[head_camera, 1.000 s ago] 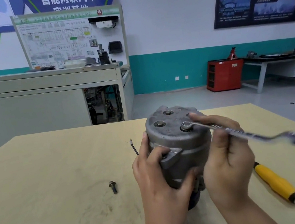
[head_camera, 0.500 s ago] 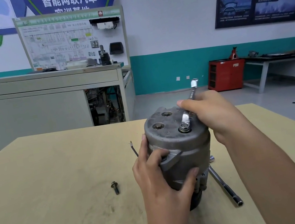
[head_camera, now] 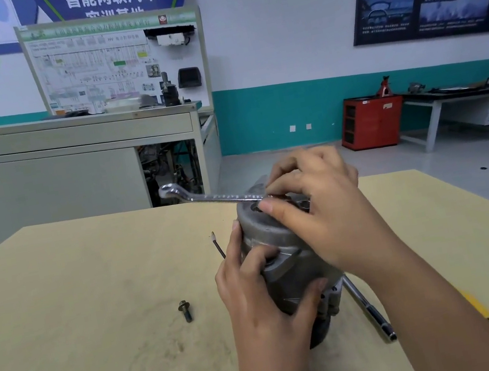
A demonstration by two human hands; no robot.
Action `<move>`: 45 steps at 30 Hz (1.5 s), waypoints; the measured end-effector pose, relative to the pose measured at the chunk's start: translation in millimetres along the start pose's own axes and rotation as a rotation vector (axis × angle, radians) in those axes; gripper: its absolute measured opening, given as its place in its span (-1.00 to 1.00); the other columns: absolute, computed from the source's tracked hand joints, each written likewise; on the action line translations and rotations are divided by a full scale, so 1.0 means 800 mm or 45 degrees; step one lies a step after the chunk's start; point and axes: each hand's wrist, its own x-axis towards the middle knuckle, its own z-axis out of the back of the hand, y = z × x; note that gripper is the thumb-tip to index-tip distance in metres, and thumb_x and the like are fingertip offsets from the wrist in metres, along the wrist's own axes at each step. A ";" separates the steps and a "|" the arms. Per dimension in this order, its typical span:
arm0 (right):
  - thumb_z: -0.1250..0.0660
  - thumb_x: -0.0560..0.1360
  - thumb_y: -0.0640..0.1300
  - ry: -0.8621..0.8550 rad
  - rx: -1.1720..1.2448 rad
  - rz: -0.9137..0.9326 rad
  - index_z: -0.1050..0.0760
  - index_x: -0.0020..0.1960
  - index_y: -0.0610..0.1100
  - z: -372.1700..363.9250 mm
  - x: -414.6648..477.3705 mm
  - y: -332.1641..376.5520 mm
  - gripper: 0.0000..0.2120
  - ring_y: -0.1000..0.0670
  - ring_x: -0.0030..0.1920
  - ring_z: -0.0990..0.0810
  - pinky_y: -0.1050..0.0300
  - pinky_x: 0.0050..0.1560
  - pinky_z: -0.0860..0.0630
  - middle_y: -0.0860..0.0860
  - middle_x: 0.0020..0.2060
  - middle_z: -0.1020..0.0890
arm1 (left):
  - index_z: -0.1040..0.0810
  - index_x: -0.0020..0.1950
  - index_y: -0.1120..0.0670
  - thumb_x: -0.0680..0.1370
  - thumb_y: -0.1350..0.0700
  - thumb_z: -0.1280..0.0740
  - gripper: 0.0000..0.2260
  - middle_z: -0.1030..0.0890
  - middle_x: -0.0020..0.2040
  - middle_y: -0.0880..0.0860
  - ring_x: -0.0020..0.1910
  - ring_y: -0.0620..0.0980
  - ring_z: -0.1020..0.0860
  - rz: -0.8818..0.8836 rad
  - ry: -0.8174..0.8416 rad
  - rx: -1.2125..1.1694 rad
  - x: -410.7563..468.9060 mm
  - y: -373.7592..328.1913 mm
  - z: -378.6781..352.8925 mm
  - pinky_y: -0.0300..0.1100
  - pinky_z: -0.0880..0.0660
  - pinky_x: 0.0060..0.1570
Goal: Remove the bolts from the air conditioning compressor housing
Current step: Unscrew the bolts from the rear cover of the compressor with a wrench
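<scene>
A: Items on the desk [head_camera: 79, 312], counted?

B: One compressor housing [head_camera: 265, 234], upright near the middle. One loose bolt [head_camera: 185, 310] lies to its left, apart from it. One steel bar [head_camera: 369, 310] and one yellow-handled tool [head_camera: 485, 314] lie on its right.

A: The two hands?

B: The left hand [head_camera: 258, 307] clasps the housing's side. The right hand [head_camera: 322, 210], fingers curled, pinches one wrench [head_camera: 206, 198] laid across the housing's top, free end pointing left.

Wrench [head_camera: 212, 198] swung counterclockwise, free end now pointing left; right hand [head_camera: 322, 210] shifted over housing [head_camera: 258, 232] top.
</scene>
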 end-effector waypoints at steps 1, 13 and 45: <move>-0.33 0.42 0.04 -0.037 0.034 0.022 -0.63 -0.14 -0.06 -0.001 -0.005 0.000 -0.80 0.14 0.07 -0.24 0.14 0.09 -0.15 0.18 -0.08 -0.44 | -0.27 0.18 -0.22 0.30 -0.10 -0.42 -0.48 -0.26 0.46 -0.04 0.33 -0.14 -0.28 -0.005 -0.004 0.008 0.000 0.000 0.000 -0.44 -0.21 0.24; -0.32 0.44 0.09 -0.695 0.599 -0.315 -0.58 -0.11 0.12 -0.016 -0.054 -0.012 -0.90 0.06 0.13 -0.47 0.39 0.14 -0.34 0.13 -0.05 -0.57 | -0.27 0.18 -0.21 0.30 -0.10 -0.42 -0.48 -0.22 0.48 -0.06 0.35 -0.22 -0.24 -0.002 -0.001 0.028 0.000 0.002 0.001 -0.43 -0.16 0.26; -0.46 0.34 -0.05 -0.346 0.220 -0.129 -0.68 -0.13 -0.08 -0.008 -0.029 0.017 -0.85 0.03 0.09 -0.35 -0.12 0.12 -0.39 0.23 -0.10 -0.38 | -0.28 0.16 -0.22 0.31 -0.12 -0.39 -0.52 -0.29 0.41 -0.10 0.21 0.00 -0.34 0.006 0.012 0.067 0.001 0.000 0.001 -0.19 -0.35 0.11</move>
